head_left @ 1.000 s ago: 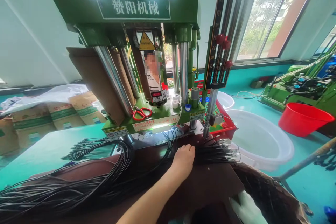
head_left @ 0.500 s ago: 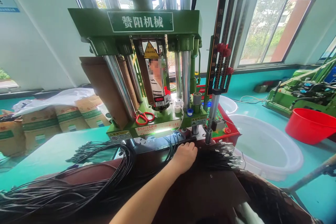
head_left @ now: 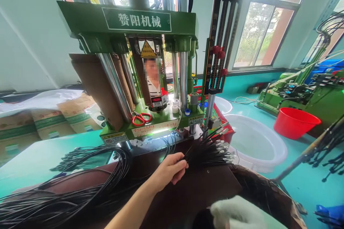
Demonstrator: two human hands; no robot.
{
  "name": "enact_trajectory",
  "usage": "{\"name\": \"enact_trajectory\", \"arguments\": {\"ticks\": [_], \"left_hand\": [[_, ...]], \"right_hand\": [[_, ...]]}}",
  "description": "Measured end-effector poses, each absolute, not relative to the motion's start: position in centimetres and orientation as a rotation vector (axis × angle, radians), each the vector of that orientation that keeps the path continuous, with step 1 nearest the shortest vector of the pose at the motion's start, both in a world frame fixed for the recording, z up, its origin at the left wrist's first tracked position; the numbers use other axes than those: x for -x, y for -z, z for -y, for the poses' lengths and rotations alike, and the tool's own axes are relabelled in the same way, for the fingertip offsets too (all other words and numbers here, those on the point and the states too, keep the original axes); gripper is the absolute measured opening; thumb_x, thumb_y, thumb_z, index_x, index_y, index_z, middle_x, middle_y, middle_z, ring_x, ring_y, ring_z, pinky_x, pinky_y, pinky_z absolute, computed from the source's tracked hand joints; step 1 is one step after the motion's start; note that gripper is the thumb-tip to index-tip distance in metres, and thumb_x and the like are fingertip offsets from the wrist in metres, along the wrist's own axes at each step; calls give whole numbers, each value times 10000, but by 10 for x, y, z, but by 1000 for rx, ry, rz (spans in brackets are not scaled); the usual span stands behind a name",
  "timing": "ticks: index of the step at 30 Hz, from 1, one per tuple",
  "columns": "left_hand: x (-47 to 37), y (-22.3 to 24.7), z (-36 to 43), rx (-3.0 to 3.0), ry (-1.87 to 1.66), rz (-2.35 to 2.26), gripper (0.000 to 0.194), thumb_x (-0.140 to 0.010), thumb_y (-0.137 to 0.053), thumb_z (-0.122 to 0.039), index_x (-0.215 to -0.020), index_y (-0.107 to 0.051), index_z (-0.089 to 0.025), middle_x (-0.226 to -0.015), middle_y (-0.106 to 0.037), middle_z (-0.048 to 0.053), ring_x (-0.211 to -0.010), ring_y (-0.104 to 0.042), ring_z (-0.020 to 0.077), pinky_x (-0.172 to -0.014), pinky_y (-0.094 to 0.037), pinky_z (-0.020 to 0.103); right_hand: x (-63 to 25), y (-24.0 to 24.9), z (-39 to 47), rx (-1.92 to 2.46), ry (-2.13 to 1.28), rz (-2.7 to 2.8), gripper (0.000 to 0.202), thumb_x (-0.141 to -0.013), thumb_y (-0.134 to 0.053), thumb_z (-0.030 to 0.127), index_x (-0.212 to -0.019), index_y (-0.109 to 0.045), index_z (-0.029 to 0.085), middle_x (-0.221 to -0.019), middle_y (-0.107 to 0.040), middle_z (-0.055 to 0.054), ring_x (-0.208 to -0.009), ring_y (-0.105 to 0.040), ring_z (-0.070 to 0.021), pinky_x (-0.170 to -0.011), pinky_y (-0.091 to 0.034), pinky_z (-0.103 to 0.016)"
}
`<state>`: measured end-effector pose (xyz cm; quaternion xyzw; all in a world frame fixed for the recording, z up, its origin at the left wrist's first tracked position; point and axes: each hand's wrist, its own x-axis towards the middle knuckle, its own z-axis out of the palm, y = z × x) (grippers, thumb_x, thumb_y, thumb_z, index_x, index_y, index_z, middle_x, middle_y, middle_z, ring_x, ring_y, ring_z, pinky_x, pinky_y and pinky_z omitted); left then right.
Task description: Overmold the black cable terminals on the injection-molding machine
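My bare left hand is closed over the near end of a bunch of black cables with pale metal ends. It pinches several of them between thumb and fingers, and some ends stick up to the right. My right hand, in a white glove, is at the lower right above the dark brown work surface. Its fingers are curled and slightly blurred; a dark shape lies beside them, and what they hold is unclear. More black cables loop across the left side, some running toward the press's lower plate.
A green press stands ahead, with red-handled scissors on its bed. A slotted gauge post rises on its right. Beyond are a white tub, a red bucket and green machinery. Paper sacks stand left.
My left hand has moved slightly left and down from the press edge and now pinches cables, whose ends are raised. My gloved right hand has come further into view at the lower right.
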<state>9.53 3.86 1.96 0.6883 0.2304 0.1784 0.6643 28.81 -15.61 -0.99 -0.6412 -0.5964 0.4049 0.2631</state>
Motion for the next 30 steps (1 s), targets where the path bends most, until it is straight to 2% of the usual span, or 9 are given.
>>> {"name": "enact_trajectory", "arguments": {"ticks": [2, 4, 6, 9, 12, 18, 24, 27, 30], "left_hand": [[-85, -18, -34, -1498, -374, -499, 268, -793, -463, -402, -708, -475, -148, -413, -395, -72, -337, -296, 42, -330, -191, 170], [-76, -16, -28, -1468, -339, -506, 272, -792, -464, -408, -720, -479, -146, -419, -401, -68, -340, -296, 44, -327, -194, 170], [-69, -13, -22, -1490, -343, -530, 267, -797, -459, -405, -723, -471, -149, -435, -408, -65, -360, -311, 46, -342, -217, 168], [-67, -10, -16, -1582, -424, -550, 255, -810, -445, -398, -716, -444, -161, -486, -423, -57, -418, -356, 56, -392, -282, 171], [-74, -13, -18, -1686, -477, -549, 232, -821, -427, -376, -715, -430, -169, -518, -434, -56, -441, -376, 58, -432, -312, 181], [-111, -23, -36, -1887, -506, -671, 193, -749, -521, -367, -742, -494, -175, -548, -445, -64, -429, -398, 63, -410, -315, 184], [-136, -23, -46, -1951, -563, -641, 251, -809, -417, -356, -975, -505, -191, -578, -554, -44, -414, -466, 78, -425, -349, 197], [-139, -23, -49, -1913, -528, -603, 198, -818, -392, -344, -877, -493, -184, -634, -585, -16, -487, -530, 95, -427, -366, 191], [-142, -23, -50, -1894, -448, -562, 172, -819, -393, -336, -796, -465, -182, -644, -591, -11, -498, -538, 90, -435, -376, 186]], "right_hand": [[-269, 6, 134, 1410, -1307, 1462, 538, -771, -534, 459, -1251, -467, 226, -1097, -611, -79, -998, -563, -223, -858, -438, -318], [-252, 6, 108, 1060, -1359, 1238, 624, -739, -608, 436, -1288, -400, 225, -1181, -557, -94, -1066, -522, -227, -918, -395, -365], [-241, 6, 85, 917, -1224, 1081, 534, -739, -629, 407, -1215, -474, 221, -1106, -600, -88, -995, -561, -220, -883, -414, -375], [-239, -4, 69, 950, -969, 1030, 275, -811, -554, 366, -1003, -615, 178, -881, -667, -70, -787, -604, -179, -752, -456, -317], [-247, -18, 68, 996, -816, 1021, 241, -831, -525, 359, -849, -660, 160, -726, -670, -52, -677, -595, -157, -674, -455, -276], [-274, -18, 52, 1002, -631, 871, 188, -766, -616, 326, -682, -636, 158, -617, -650, -17, -589, -589, -141, -612, -462, -256], [-293, 1, 32, 891, -523, 636, 145, -726, -653, 311, -734, -653, 167, -633, -633, 7, -583, -570, -124, -601, -458, -240], [-297, 4, 30, 797, -476, 488, 147, -678, -689, 309, -739, -655, 180, -696, -644, 1, -596, -567, -133, -597, -473, -257], [-301, 7, 30, 752, -445, 409, 124, -664, -701, 284, -726, -647, 191, -644, -633, 16, -565, -550, -117, -571, -460, -233]]}}
